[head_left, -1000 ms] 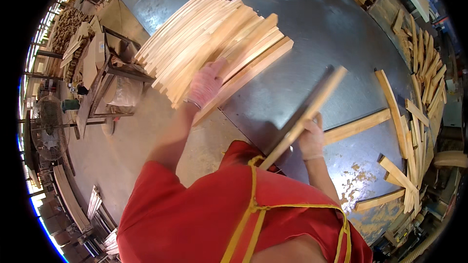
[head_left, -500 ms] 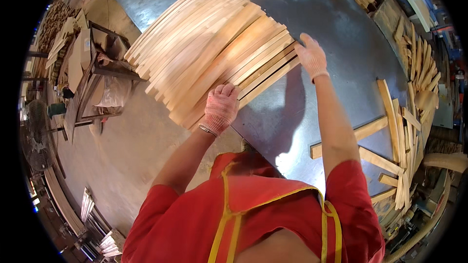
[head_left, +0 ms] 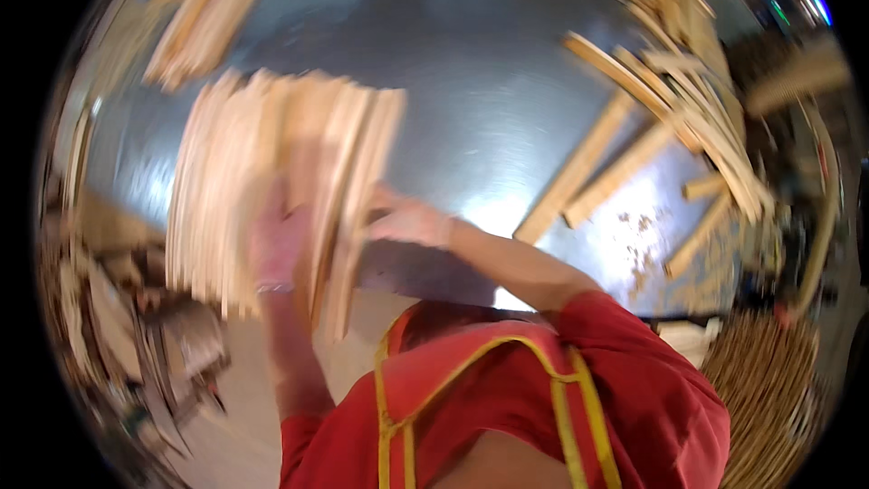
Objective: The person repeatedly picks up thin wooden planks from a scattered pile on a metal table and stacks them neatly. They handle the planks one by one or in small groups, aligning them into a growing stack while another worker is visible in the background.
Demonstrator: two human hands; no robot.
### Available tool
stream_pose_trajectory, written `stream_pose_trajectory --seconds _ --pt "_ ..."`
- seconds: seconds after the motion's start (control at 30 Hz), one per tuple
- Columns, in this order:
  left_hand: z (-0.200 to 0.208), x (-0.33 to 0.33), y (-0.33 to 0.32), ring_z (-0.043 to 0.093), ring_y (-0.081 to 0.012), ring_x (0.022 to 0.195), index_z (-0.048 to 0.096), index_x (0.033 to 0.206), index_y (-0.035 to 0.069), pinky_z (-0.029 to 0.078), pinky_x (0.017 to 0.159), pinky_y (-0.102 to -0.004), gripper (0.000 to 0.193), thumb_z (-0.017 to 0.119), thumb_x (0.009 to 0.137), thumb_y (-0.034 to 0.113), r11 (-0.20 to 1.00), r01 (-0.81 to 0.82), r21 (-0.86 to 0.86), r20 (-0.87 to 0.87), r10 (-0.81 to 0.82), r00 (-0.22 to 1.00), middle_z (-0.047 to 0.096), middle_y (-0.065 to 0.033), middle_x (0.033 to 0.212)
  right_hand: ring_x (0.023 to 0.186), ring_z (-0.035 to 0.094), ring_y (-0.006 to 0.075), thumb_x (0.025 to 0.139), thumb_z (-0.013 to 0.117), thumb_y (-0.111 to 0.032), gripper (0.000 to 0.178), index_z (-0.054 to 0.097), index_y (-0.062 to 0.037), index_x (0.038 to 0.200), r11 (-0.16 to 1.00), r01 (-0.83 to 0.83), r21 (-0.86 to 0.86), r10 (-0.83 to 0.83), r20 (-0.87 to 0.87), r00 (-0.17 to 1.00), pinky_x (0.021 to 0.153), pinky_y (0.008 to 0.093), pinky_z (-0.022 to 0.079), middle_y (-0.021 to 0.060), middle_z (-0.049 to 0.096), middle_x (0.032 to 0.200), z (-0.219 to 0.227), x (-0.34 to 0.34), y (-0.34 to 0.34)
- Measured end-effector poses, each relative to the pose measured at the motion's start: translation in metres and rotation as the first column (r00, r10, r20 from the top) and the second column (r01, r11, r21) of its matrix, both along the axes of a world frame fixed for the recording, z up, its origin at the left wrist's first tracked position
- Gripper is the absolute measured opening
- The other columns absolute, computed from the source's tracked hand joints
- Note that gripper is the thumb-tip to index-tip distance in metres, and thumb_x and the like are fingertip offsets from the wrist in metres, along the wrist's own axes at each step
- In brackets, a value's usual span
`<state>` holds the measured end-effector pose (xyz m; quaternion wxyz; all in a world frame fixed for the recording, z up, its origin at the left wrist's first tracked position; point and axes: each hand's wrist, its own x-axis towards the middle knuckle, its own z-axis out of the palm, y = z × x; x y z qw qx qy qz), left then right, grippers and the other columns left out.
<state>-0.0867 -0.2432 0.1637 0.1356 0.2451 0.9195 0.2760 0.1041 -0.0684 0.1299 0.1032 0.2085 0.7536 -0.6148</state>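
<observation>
While the picture is blurring, we are pressing our left hand [head_left: 276, 244] and right hand [head_left: 407, 220] on the slat stack [head_left: 272, 181] at the surface's [head_left: 489, 109] near edge; fingers' state unclear, loose slats [head_left: 625, 163] still waiting.

Both hands, left hand [head_left: 276, 244] and right hand [head_left: 407, 220], press a blurred stack of pale wooden slats [head_left: 272, 181] on a metal surface [head_left: 489, 81].

Loose wooden strips [head_left: 588, 163] lie on the blurred, seemingly metal table [head_left: 489, 81].

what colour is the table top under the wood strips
Shiny grey metal table top, seen in the head view; the wood strips are pale tan.
</observation>
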Motion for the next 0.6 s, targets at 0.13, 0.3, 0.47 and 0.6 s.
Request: stream_pose_trajectory --seconds 0.13,0.3,0.47,0.6 --pt "-0.028 -0.05 -0.024 0.067 -0.0377 0.121 0.068 0.145 0.017 0.055 0.104 -0.0478 0.051 0.071 0.095 0.027 0.931 0.148 -0.334 -0.393 -0.28 0.876 0.07 -0.0177 0.133 0.137 0.059 0.0357 0.093 0.068 -0.038 0.075 0.052 -0.0059 0.159 0.992 -0.047 -0.121 0.039 -0.068 0.997 0.118 0.0424 0.044 0.0186 0.056 0.159 -0.042 0.0 0.021" --pt "-0.032 0.011 -0.005 0.061 -0.0385 0.131 0.068 0.143 0.012 0.05 0.112 -0.0489 0.052 0.075 0.094 0.026 0.89 0.192 -0.413 -0.554 -0.413 0.722 0.064 -0.018 0.142 0.13 0.06 0.0436 0.087 0.063 -0.028 0.057 0.064 0.0002 0.137 0.609 0.641 0.467 -0.639 -0.19 0.745 0.108 0.0502 0.049 0.0246 0.066 0.134 0.01 0.135 0.134" --pt "-0.071 0.155 0.064 0.054 -0.0385 0.141 0.058 0.15 0.006 0.043 0.118 -0.05 0.071 0.08 0.089 0.036 0.724 0.643 -0.252 -0.381 -0.684 0.621 0.058 -0.0169 0.153 0.127 0.064 0.0437 0.087 0.073 -0.025 0.064 0.055 0.0036 0.142 -0.168 0.912 0.373 -0.958 -0.281 -0.062 0.107 0.0495 0.051 0.0276 0.067 0.136 -0.048 0.329 0.245" --pt "-0.046 0.261 0.167 0.049 -0.0418 0.145 0.05 0.157 0.006 0.043 0.117 -0.0524 0.083 0.079 0.089 0.044 0.622 0.768 -0.15 0.01 -0.776 0.63 0.053 -0.0211 0.157 0.13 0.063 0.0422 0.089 0.074 -0.024 0.061 0.055 0.0026 0.139 0.112 0.974 0.197 -0.992 -0.036 0.121 0.109 0.0491 0.049 0.0284 0.065 0.14 -0.012 0.305 0.218"
